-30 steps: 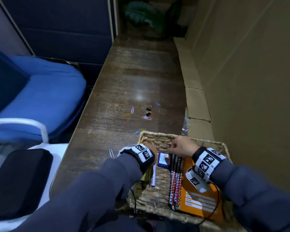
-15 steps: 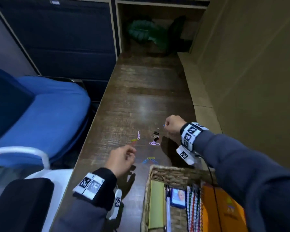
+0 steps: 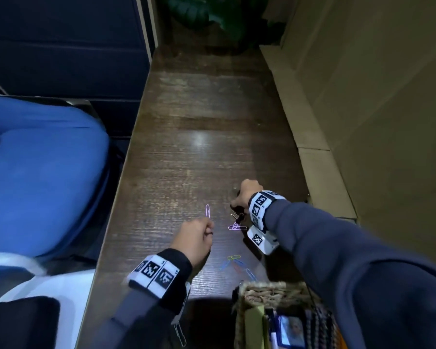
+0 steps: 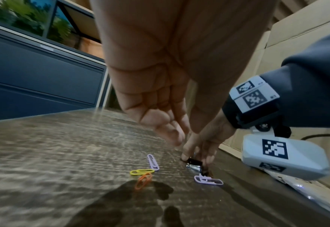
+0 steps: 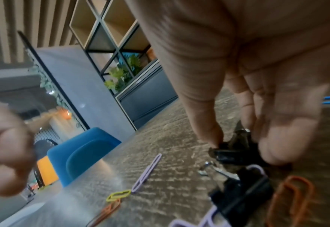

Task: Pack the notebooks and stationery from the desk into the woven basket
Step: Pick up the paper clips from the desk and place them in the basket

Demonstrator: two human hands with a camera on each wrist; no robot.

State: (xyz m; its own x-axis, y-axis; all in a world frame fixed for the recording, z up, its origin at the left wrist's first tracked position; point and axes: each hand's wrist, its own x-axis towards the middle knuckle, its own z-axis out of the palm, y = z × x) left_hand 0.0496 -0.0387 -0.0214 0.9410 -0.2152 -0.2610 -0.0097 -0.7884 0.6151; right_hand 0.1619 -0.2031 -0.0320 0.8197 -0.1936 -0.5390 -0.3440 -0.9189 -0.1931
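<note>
Loose paper clips and black binder clips lie on the dark wooden desk (image 3: 199, 157). My right hand (image 3: 235, 204) pinches one black binder clip (image 5: 226, 153) between thumb and fingers, low on the desk. A second binder clip (image 3: 239, 218) and a pink paper clip (image 3: 237, 227) lie just nearer. My left hand (image 3: 207, 230) hovers with loosely bent fingers and nothing in it, over a yellow clip (image 4: 142, 171) and an orange clip (image 4: 143, 181). Another pink clip (image 3: 207, 210) lies ahead of it. The woven basket (image 3: 269, 290) sits at the lower right.
The basket holds a yellow-green pad (image 3: 253, 323), a small blue card (image 3: 291, 331) and striped pencils (image 3: 317, 323). Yellow, blue and red clips (image 3: 233, 263) lie before its rim. A blue chair (image 3: 43, 177) stands left of the desk; cardboard panels (image 3: 363, 122) line the right.
Both hands have left the basket and moved forward to the scattered clips. The right hand has come down onto a black binder clip and taken hold of it.
</note>
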